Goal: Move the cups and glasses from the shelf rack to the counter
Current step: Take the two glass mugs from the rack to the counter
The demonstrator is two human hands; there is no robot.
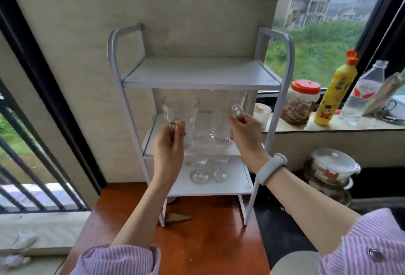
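A white three-tier shelf rack stands on the brown wooden counter. At its middle tier, my left hand grips the handle of a clear glass mug. My right hand holds the handle of a second, taller clear glass mug. Both mugs are upright just in front of the middle shelf. On the bottom tier, several small clear glasses stand upside down, partly hidden behind my left hand. The top tier holds nothing.
On the window sill to the right stand a red-lidded jar, a yellow bottle, a clear water bottle and a small white cup. A lidded glass container sits on the dark surface right of the rack. A black railing is at left.
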